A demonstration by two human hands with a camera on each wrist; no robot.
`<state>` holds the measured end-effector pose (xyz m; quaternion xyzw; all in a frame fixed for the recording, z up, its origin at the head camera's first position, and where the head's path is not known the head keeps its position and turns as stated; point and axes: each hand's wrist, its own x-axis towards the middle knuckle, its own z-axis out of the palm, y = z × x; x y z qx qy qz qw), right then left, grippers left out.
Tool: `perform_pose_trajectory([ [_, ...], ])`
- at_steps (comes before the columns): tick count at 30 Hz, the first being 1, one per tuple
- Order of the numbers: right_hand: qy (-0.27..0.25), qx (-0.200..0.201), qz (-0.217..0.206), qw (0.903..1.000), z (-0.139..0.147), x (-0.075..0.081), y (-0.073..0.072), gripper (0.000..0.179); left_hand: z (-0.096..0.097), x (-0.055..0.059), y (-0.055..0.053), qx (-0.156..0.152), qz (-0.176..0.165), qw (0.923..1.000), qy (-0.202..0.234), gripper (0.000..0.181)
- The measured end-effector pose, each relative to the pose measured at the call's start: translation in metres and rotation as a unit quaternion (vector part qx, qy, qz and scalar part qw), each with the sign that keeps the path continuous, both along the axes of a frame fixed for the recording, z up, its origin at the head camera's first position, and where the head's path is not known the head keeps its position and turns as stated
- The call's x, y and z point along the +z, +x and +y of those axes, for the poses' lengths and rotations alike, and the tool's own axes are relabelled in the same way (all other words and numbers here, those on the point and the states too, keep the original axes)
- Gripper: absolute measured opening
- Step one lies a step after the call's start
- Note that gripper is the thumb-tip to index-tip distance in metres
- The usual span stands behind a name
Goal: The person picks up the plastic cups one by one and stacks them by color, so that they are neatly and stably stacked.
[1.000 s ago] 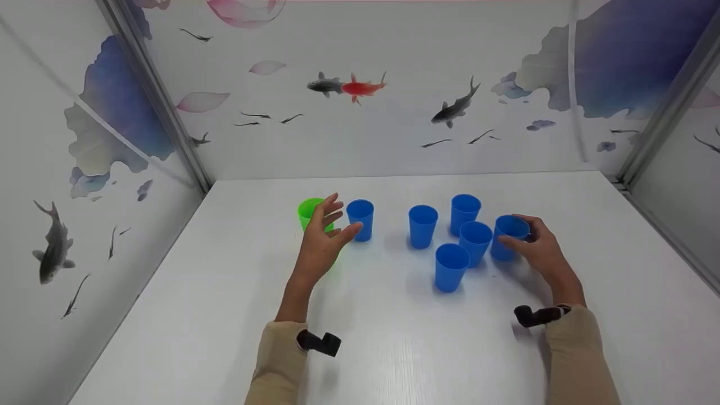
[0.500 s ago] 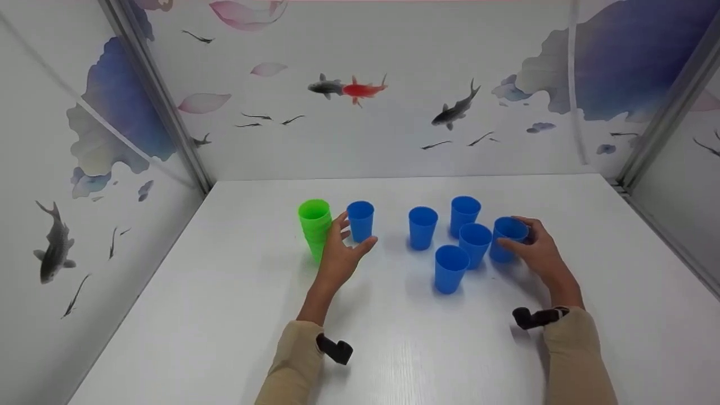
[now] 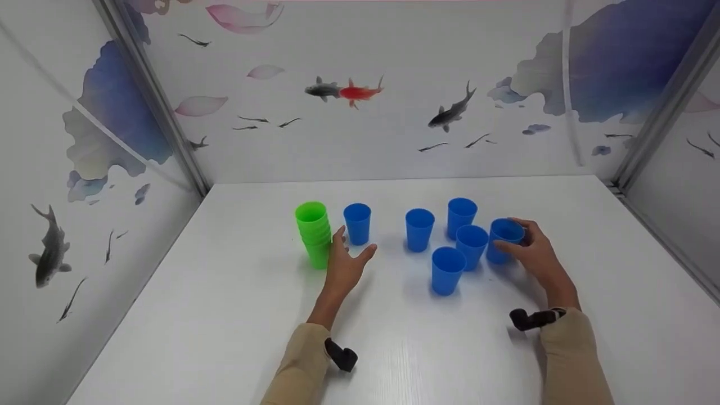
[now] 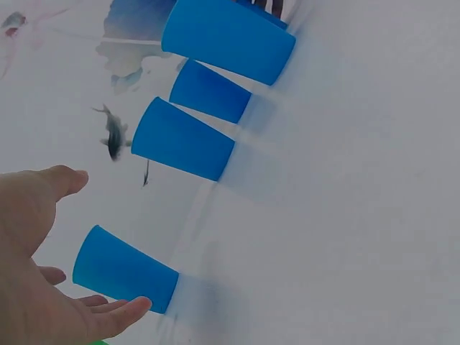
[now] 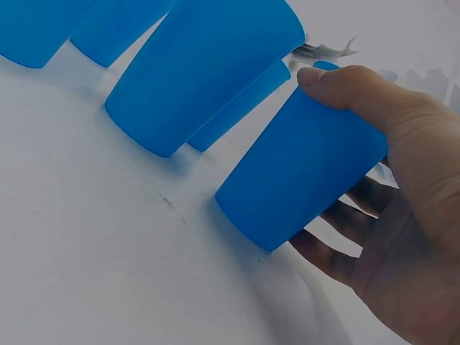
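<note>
My left hand, fingers spread and thumb apart, is in front of a blue cup and just right of a stack of green cups. In the left wrist view its fingertips overlap the lower part of that blue cup, with nothing gripped. My right hand holds the rightmost blue cup, which stands upright. The right wrist view has the thumb across this cup near its rim and the fingers behind its far side.
Several more upright blue cups stand between the hands: one at the left of the group, one at the back, a front cup and one close behind it. Printed walls edge the white table.
My left hand has moved from in front of the green stack rightward and toward me, uncovering the stack. The right hand has stayed on its cup.
</note>
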<state>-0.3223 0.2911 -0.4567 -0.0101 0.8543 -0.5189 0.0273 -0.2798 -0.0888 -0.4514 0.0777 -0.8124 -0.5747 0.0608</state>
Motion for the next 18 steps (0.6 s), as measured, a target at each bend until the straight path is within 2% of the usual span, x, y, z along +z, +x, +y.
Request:
perform_pose_trajectory([
  [3, 0.003, -0.003, -0.002, 1.0, 0.001, 0.0, 0.001, 0.099, 0.003, -0.005, -0.005, 0.012, -0.014, 0.9998, 0.004, 0.089],
  [8, 0.007, -0.01, -0.007, 0.9999, 0.001, -0.001, 0.0, 0.102, 0.008, -0.008, -0.018, 0.031, -0.009, 0.9993, 0.019, 0.09],
  [14, 0.006, -0.011, -0.005, 0.9999, 0.001, -0.003, 0.0, 0.101, 0.014, -0.005, -0.033, 0.072, -0.025, 0.997, 0.014, 0.09],
  [18, 0.007, -0.011, -0.004, 0.9999, 0.0, -0.003, -0.001, 0.101, 0.016, 0.002, -0.041, 0.083, -0.03, 0.9958, 0.024, 0.092],
])
